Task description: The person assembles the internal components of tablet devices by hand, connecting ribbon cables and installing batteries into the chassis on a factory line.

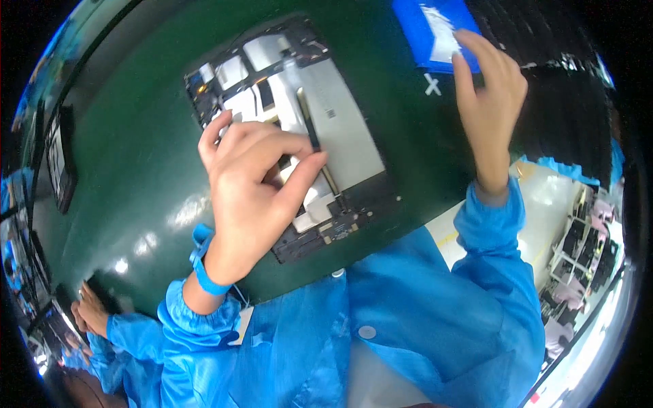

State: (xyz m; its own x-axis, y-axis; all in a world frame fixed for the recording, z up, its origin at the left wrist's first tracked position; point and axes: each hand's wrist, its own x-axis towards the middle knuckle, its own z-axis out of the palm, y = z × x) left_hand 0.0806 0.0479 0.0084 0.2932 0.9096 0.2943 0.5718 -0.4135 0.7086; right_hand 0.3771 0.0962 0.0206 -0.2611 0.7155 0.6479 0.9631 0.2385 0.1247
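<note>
An opened tablet [352, 129] lies at a slant on the green mat, its inner boards, silver shields and grey panel bared. My left hand [255, 180] is over its middle, thumb and index fingertip brought together on a slim dark strip with gold-coloured ends [307, 112]. Whether this strip is loose or part of the tablet, I cannot tell. At the far right, my right hand [491, 88] reaches to a blue pad [409, 27] with a crumpled white piece [441, 37] on it. Its thumb and index finger are apart, with nothing visible between them.
The green mat [129, 183] covers the table. A white X-shaped mark [432, 84] is beside the blue pad. Another dark device [61, 160] stands at the left edge. Another person's hand [92, 309] rests at the lower left. A shelf with parts [575, 251] is at right.
</note>
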